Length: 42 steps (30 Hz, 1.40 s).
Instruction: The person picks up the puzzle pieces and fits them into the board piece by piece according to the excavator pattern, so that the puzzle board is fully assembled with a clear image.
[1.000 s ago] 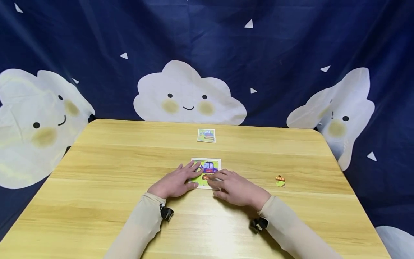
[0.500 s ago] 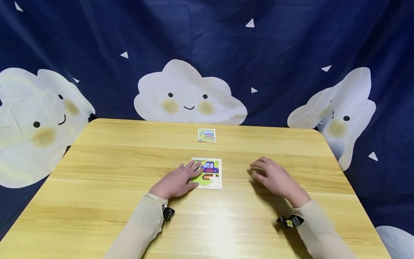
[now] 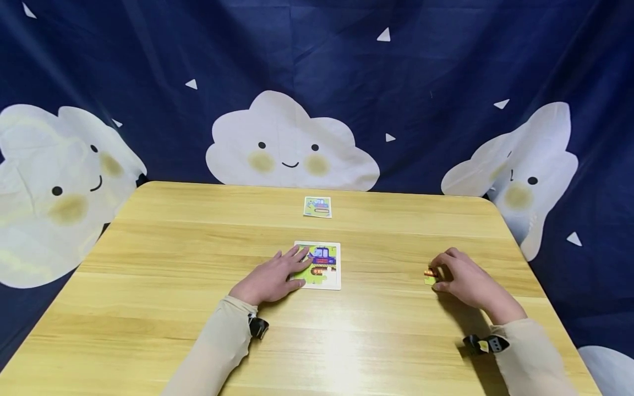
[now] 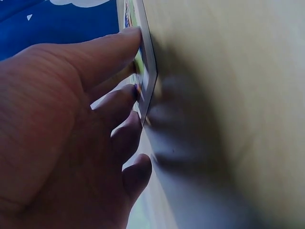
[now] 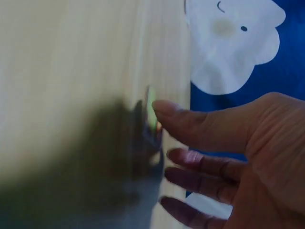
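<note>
A square jigsaw puzzle in a white frame lies on the table, with a blue excavator picture and a bare white gap at its lower right. On its left side rests my left hand, fingers spread and fairly straight; the left wrist view shows the thumb at the frame's edge. Well to the right, my right hand pinches a yellow-green and orange puzzle piece at table level. In the right wrist view the thumb touches that piece; the index finger is mostly hidden.
Beyond the puzzle lies a small picture card with a similar excavator. The wooden table ends at a dark blue curtain with clouds. Both sleeved wrists carry small black cameras.
My right hand has left the puzzle, moved right across the table and taken hold of the loose piece. The left hand stays on the puzzle.
</note>
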Motion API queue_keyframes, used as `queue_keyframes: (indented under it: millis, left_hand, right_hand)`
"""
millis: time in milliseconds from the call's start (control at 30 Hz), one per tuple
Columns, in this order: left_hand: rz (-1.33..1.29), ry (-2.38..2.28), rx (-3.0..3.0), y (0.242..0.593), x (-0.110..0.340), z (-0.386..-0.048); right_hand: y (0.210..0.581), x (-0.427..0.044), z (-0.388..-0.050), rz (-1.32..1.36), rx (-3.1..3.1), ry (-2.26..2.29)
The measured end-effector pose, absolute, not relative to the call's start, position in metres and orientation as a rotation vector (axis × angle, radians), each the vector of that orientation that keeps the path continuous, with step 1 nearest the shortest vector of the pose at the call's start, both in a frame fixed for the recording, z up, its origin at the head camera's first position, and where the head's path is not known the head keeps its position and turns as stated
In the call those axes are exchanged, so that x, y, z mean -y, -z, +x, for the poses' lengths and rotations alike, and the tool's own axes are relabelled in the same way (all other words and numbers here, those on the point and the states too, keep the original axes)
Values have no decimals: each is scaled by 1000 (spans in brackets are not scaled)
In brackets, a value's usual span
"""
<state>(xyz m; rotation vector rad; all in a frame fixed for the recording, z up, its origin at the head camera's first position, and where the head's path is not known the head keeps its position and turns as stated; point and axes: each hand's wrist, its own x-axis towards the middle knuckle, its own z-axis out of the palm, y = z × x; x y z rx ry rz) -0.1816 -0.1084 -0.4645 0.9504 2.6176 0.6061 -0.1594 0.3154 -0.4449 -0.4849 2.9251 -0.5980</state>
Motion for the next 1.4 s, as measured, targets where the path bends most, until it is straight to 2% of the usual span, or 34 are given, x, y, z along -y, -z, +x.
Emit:
queue_keyframes:
  millis: [400, 800, 1400]
  left_hand:
    - [947, -630, -2602, 464, 108, -181]
    - [943, -637, -2606, 465, 107, -181]
    - [934, -651, -2594, 464, 108, -180]
  right_hand:
    - [456, -317, -159, -559, -2944, 616]
    - [455, -314, -164, -468, -2911, 773]
    - [449, -262, -172, -401, -2754, 1101]
